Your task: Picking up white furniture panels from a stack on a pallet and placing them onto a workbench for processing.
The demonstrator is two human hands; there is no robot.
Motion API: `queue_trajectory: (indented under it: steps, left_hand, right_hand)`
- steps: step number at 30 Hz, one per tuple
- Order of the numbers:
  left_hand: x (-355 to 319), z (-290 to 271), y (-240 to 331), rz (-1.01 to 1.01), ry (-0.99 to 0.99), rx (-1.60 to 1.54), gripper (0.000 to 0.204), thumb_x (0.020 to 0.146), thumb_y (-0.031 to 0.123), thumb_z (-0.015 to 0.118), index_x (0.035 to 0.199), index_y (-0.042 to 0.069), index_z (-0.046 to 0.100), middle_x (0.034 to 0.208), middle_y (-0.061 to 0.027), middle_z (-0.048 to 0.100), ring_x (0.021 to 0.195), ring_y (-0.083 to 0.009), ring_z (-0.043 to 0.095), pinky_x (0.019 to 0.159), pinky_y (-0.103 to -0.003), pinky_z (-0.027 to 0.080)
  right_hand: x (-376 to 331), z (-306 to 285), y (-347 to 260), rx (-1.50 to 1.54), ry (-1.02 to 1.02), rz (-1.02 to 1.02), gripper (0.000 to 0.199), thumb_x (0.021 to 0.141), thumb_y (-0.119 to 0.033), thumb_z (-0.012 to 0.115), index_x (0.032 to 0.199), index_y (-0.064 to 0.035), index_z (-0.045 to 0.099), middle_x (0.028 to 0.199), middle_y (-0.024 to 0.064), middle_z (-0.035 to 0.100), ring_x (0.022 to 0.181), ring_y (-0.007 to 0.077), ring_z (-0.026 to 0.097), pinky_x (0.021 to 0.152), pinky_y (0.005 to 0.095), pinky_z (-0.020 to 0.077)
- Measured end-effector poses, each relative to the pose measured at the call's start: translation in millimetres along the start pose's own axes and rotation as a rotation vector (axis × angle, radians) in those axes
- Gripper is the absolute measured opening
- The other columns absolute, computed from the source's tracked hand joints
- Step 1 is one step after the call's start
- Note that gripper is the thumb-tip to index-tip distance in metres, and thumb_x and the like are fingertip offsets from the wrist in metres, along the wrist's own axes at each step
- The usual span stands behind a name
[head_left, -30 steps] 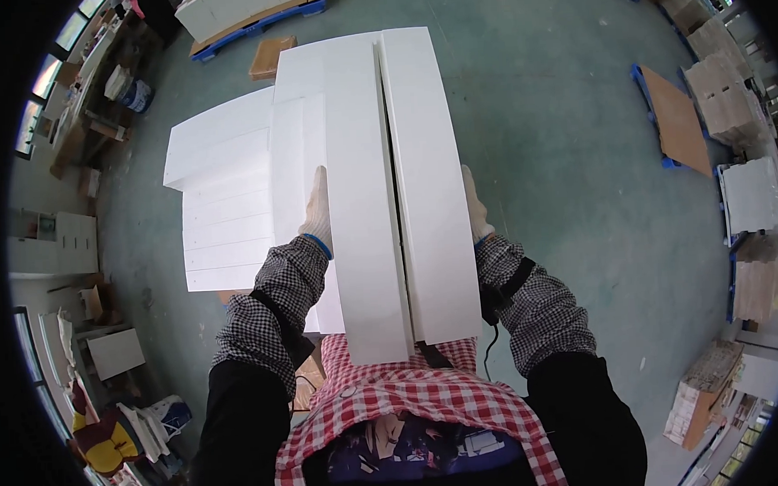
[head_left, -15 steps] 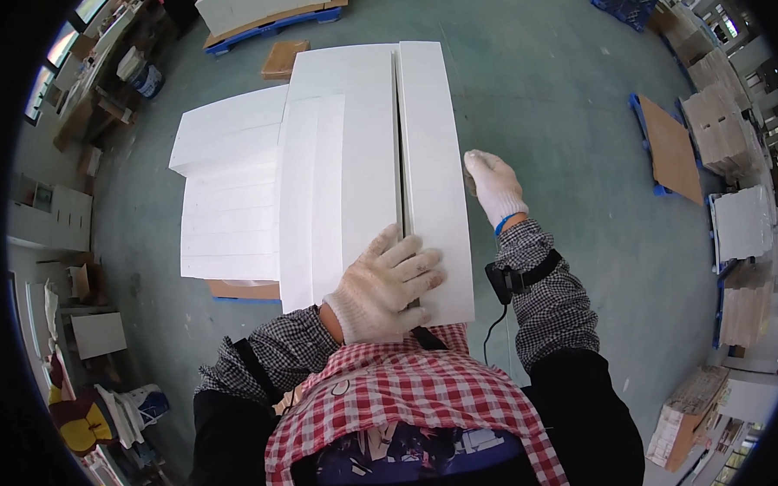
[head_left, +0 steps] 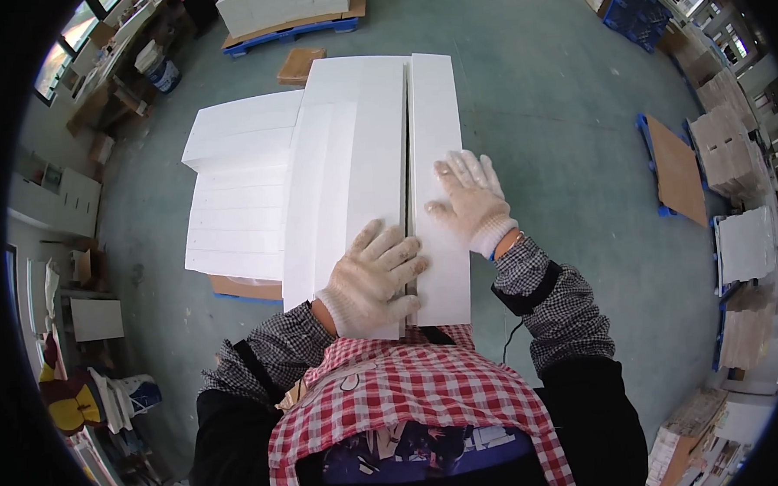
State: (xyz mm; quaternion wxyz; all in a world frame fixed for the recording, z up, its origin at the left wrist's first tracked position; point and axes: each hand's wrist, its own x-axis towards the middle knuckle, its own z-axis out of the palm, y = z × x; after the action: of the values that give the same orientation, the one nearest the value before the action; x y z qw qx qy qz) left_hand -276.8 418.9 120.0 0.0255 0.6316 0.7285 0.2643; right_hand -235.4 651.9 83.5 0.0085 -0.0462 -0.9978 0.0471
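Seemed mid-flattening of the white panels (head_left: pixel 358 140) at frame centre. Pressed with left hand (head_left: pixel 375 278) across the seam (head_left: pixel 409 138), right hand (head_left: pixel 469 196) on the right strip; both spread flat, nothing gripped. Probably called next for even pressure along the seam.

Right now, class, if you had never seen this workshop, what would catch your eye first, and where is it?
The tall white folded board fills the centre, a narrow gap running down it. Two gloved hands lie flat on its near end: the left hand across the gap, the right hand on the right-hand strip. A stack of white sheets sits just left of it.
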Motion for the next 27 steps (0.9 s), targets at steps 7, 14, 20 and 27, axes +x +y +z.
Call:
queue_trajectory:
  steps: [7,14,20,27]
  left_hand:
    - [-43.0,38.0,-65.6,-0.711,0.148,-0.418,0.087,0.086,0.044,0.059,0.150,0.006,0.014,0.153,-0.0234,0.017,0.143,-0.0381,0.013,0.117,-0.044,0.016]
    - [-18.3,40.8,-86.8,-1.125,0.086,-1.225,0.092,0.088,0.054,0.048,0.152,0.011,-0.003,0.152,-0.0266,0.016,0.141,-0.0338,0.022,0.114,-0.042,0.024]
    - [-22.9,42.7,-98.8,-1.171,0.145,-1.404,0.087,0.091,0.055,0.046,0.152,0.012,0.000,0.153,-0.0239,0.015,0.141,-0.0320,0.022,0.112,-0.041,0.028]
    - [-41.9,43.6,-93.7,-1.207,0.428,-1.405,0.079,0.096,0.054,0.037,0.147,-0.002,0.016,0.151,-0.0233,0.021,0.139,-0.0330,0.025,0.114,-0.039,0.025]
  right_hand:
    - [7.6,80.8,32.5,1.607,0.168,0.541,0.069,0.099,-0.050,0.032,0.149,-0.0046,0.019,0.150,0.0158,0.031,0.137,0.0253,0.031,0.113,0.0307,0.0239]
    - [20.1,82.2,1.4,1.702,0.005,0.635,0.073,0.096,-0.060,0.037,0.143,-0.0042,0.036,0.131,0.0060,0.052,0.115,0.0139,0.050,0.098,0.0278,0.0411]
    - [21.0,68.4,-17.3,1.890,0.156,0.539,0.068,0.100,-0.051,0.034,0.147,-0.0032,0.025,0.140,0.0114,0.044,0.124,0.0190,0.047,0.102,0.0292,0.0391]
    - [-1.1,69.0,-20.5,2.097,0.158,0.619,0.075,0.098,-0.056,0.032,0.148,-0.0020,0.022,0.148,0.0128,0.034,0.133,0.0235,0.038,0.110,0.0326,0.0323]
